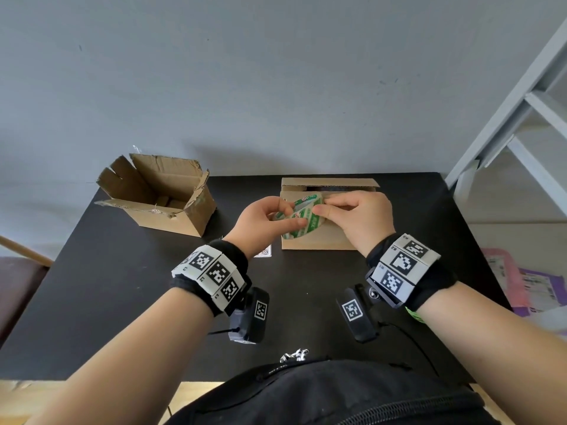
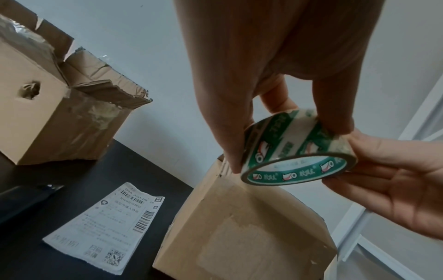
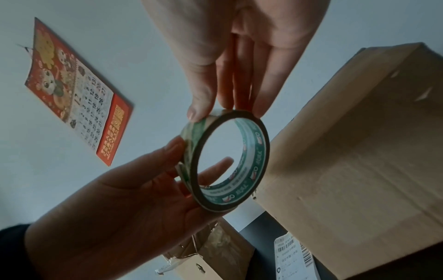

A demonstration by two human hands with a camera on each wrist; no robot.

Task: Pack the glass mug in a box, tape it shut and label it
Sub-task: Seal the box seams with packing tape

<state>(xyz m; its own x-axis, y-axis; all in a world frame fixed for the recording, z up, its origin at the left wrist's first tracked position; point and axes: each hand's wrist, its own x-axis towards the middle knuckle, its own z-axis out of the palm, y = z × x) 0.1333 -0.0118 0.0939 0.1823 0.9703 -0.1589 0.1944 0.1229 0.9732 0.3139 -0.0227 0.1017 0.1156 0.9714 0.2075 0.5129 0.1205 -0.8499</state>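
Both forearms reach from the near edge of the black table (image 1: 92, 286), each wearing a band of square black-and-white markers. Between the hands, a tape roll (image 1: 302, 217) printed in green and white hangs above the near flap of the box (image 1: 319, 239). The left hand (image 1: 264, 217) holds the roll with fingers and thumb curled round its rim; the right hand (image 1: 357, 217) pinches at its outer face, apparently hunting for the loose end.

That box sits right of centre, with a dark gap along its far edge, so it is not yet sealed. No glass mug shows in any view; whether it is already inside, I cannot tell.

What could go wrong: the clear tape end may be hard to find and could split or tear into a sliver when picked. A pulled strip may fold and stick to itself. Since neither hand is on the box, the flaps could spring apart and the tape land crooked.

Writing: the roll's print carries small logos and characters too blurred to read. Left of the box lies a shipping label (image 2: 105, 227) with barcodes, a QR code and "A161 BB" legible. Farther left stands a torn open carton (image 1: 159, 194).
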